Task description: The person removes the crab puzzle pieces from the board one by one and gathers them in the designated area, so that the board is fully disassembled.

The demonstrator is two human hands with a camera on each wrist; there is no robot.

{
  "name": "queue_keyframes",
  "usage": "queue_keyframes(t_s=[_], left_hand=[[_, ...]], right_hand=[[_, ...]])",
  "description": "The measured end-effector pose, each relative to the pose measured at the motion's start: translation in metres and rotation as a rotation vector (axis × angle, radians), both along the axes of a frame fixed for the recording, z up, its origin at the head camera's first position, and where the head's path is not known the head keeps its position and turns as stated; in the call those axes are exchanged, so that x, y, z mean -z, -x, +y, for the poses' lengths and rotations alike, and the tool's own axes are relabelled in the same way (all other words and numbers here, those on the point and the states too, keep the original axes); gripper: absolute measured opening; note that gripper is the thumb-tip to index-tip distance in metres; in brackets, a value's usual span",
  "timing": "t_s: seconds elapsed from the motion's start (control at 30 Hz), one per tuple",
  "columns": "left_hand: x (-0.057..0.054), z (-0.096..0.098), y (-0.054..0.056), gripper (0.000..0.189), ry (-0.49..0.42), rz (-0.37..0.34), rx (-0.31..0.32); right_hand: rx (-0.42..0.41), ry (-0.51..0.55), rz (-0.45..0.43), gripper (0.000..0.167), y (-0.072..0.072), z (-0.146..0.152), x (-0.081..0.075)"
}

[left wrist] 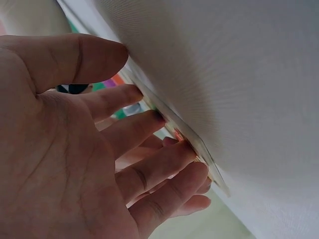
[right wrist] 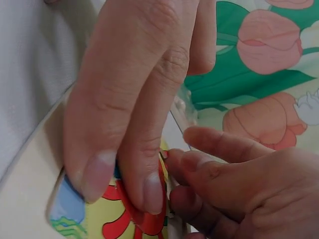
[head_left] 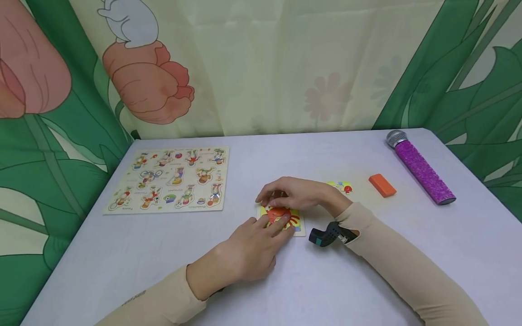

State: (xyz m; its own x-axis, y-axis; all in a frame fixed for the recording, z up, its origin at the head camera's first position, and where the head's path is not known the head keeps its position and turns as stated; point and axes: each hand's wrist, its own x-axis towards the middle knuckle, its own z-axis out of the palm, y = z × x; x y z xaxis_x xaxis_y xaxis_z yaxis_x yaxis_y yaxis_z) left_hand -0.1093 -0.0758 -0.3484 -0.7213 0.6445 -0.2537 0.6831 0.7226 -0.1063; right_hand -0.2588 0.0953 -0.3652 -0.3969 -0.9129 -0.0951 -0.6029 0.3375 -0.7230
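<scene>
Crab puzzle [head_left: 294, 216] laid on worktop [head_left: 346, 290], between hands. Pressed from above by left hand [head_left: 253, 253], fingers extended, slightly apart. Far edge reached by right hand [head_left: 287, 191], fingers bent; whether clamped, cannot be told. Yellow piece [head_left: 344, 186] partly hidden by right wrist. Orange block [head_left: 382, 185], purple mic [head_left: 422, 167] set farther right, apart. Animal board [head_left: 169, 181] placed at left.

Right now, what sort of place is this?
Probably a children's play area, maybe staged: white tabletop, flower-printed curtain behind it, crab puzzle on top.
</scene>
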Motion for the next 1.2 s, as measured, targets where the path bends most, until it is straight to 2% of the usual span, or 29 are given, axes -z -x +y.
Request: queue_keyframes(t_s=[0.23, 0.47, 0.83, 1.2], left_hand=[[0.0, 0.001, 0.0, 0.061, 0.013, 0.003, 0.0], [0.001, 0.001, 0.001, 0.061, 0.006, 0.003, -0.002], [0.001, 0.002, 0.002, 0.061, 0.006, -0.013, 0.0], [0.0, 0.001, 0.002, 0.061, 0.003, -0.014, 0.0]], right_hand=[[-0.049, -0.066, -0.059, 0.029, 0.003, -0.004, -0.007], [-0.063, -0.118, -0.107, 0.025, 0.007, -0.01, -0.011], [-0.084, -0.114, -0.123, 0.015, 0.009, -0.013, -0.012], [-0.087, -0.088, -0.125, 0.017, 0.011, -0.013, -0.011]])
